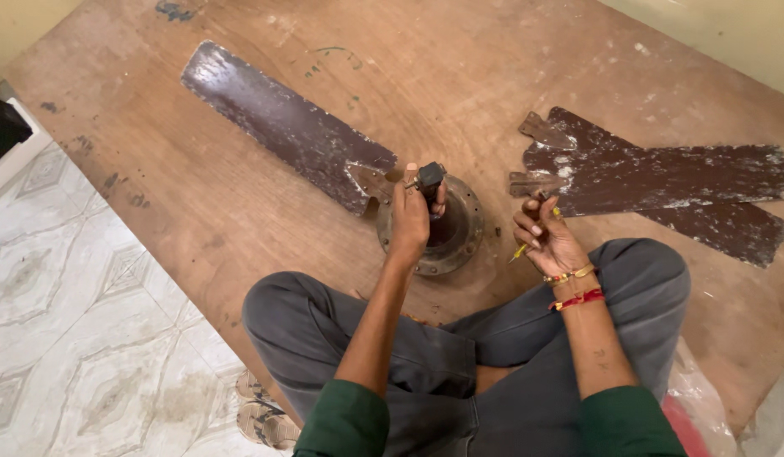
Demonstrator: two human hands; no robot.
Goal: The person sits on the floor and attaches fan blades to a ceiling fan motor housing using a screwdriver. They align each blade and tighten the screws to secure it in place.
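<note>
A person sits cross-legged on a worn brown board (239,195) that lies over a patterned tile floor (62,322), seen from above. At the centre of the frame, just ahead of the knees, rests a round, rusty fan motor (455,233) with bolt holes around its rim. One dark brown blade (282,123) is joined to the motor's left side and runs toward the upper left of the frame.

The left hand (411,216) lies over the motor's left half, fingers curled closed around a small dark block (429,177) held upright above the hub. The right hand (546,239) hovers just right of the motor, apart from it, with fingers bent and pinched on a thin yellow-handled tool (521,250), likely a screwdriver; its tip cannot be made out. Red and yellow threads circle that wrist.

At the right of the frame two more blades (662,182) lie loose on the board, crossed one over the other, their metal brackets pointing toward the right hand. They sit well apart from the motor.

Grey trousers and green sleeves fill the bottom of the frame, and a sandal (265,419) sits on the tiles at lower left.
</note>
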